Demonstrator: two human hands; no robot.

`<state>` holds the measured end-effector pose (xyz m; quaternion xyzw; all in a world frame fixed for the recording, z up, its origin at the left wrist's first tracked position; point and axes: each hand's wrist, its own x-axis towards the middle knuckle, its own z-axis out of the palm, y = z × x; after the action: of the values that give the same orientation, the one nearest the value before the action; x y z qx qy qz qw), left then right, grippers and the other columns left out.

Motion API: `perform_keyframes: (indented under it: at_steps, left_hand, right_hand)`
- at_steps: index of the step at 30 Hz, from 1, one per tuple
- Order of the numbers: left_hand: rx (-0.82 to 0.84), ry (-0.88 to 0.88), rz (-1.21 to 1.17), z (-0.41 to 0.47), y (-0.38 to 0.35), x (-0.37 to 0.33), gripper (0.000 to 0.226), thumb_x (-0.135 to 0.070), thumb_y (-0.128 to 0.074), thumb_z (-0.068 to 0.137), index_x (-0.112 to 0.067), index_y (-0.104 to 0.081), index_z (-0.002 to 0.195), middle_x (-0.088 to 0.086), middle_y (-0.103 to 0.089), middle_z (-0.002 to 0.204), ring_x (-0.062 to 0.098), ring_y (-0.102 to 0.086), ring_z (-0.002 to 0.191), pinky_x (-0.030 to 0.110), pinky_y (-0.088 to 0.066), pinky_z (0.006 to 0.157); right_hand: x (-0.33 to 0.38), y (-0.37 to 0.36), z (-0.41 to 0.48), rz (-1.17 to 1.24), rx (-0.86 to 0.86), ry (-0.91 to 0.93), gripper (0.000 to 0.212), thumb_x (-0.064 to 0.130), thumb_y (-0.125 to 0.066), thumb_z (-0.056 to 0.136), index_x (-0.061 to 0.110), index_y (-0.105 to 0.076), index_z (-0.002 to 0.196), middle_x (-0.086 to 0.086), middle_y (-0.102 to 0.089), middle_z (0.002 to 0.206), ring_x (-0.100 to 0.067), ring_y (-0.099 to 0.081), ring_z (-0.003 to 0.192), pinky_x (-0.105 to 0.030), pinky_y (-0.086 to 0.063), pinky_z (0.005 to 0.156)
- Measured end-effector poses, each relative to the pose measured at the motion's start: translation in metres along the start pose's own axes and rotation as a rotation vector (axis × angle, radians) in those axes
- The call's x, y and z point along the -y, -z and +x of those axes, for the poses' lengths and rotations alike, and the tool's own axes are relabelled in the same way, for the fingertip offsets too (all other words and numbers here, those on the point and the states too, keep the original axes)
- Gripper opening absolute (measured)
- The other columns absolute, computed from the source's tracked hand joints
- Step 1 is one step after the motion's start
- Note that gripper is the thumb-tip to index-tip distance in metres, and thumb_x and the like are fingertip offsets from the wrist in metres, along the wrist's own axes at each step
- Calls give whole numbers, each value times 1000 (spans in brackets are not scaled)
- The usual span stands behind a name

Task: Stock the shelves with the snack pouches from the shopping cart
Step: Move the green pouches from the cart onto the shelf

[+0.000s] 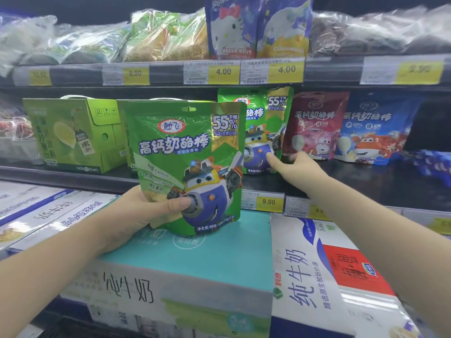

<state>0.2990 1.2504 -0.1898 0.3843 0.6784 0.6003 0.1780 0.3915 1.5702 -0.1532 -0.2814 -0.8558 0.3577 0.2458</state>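
Note:
My left hand (136, 211) grips a green snack pouch (188, 152) with a cartoon plane on it, held upright in front of the middle shelf (366, 181), thumb on its lower front. A second green pouch (263, 128) stands on that shelf behind and to the right. My right hand (297, 167) reaches to that standing pouch, its fingers touching the lower front. Beside it stand a red pouch (314, 125) and a blue pouch (375, 128). The shopping cart is out of view.
Green cartons (73, 135) stand on the middle shelf at left. Below lie milk cases: a teal one (195, 259) and a white and blue one (324, 276). The top shelf holds bagged goods and two blue character pouches (256, 25). Yellow price tags line the shelf edges.

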Motion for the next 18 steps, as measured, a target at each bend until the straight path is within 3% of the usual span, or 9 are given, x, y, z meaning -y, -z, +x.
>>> perform_keyframes:
  at_steps: [2,5,7,9,11,13,14,16,18]
  left_hand:
    - [-2,-21,33,3,-4,-1,55,-48,-86,73,-11,-72,112,13,-72,111,21,-61,99,38,-44,86]
    - [-30,-42,-66,13,-20,-12,36,-26,-73,83,-8,-72,113,5,-76,113,13,-71,98,21,-55,79]
    - [-18,-58,-74,26,-33,-24,30,-21,-68,86,-5,-71,112,5,-77,108,14,-71,99,23,-57,86]
    - [-7,-74,-45,40,-47,-36,24,-23,-64,93,-6,-69,108,-4,-77,93,6,-71,83,18,-55,77]
    - [-33,-90,-13,53,-59,-45,23,-27,-63,95,-9,-68,108,-10,-77,86,1,-69,72,13,-51,65]
    - [-66,-97,-17,69,-68,-45,36,-36,-68,89,-13,-68,117,-5,-78,105,10,-73,94,22,-53,84]
    - [-87,-86,-2,77,-72,-44,38,-40,-70,86,-17,-69,117,-5,-77,108,13,-72,99,26,-52,87]
    - [-145,-58,131,91,-77,-43,27,-47,-69,86,-28,-69,105,-15,-75,90,9,-67,81,26,-48,72]
    - [-197,-86,284,101,-83,-45,18,-43,-69,89,-31,-63,101,-24,-68,82,-4,-59,71,23,-49,70]
  right_hand:
    - [-6,9,-23,79,-53,94,83,72,-56,88,14,-43,146,-1,-53,143,-17,-53,126,-28,-38,93]
    - [-1,19,-62,262,46,317,72,70,-57,86,30,-43,144,17,-59,132,5,-58,116,-25,-46,102]
    - [6,20,-81,282,186,395,85,75,-60,77,41,-31,149,26,-56,129,9,-57,116,-27,-48,104]
    - [10,15,-88,204,205,443,101,78,-66,71,46,-17,154,28,-55,130,4,-59,118,-31,-49,104]
    - [9,11,-82,197,127,468,106,70,-75,73,45,-11,154,19,-62,133,-4,-66,114,-38,-52,102]
    - [6,11,-71,218,68,467,101,53,-78,81,40,-11,155,16,-65,129,-3,-69,105,-34,-56,95]
    - [3,11,-65,216,60,463,99,46,-78,84,38,-11,156,17,-64,128,2,-68,103,-25,-56,91]
    - [0,9,-55,224,60,435,95,38,-77,88,32,-11,158,21,-62,125,13,-65,96,-7,-50,80]
    - [-6,4,-45,229,35,390,96,35,-77,89,26,-11,159,21,-60,125,13,-63,98,-7,-49,84]
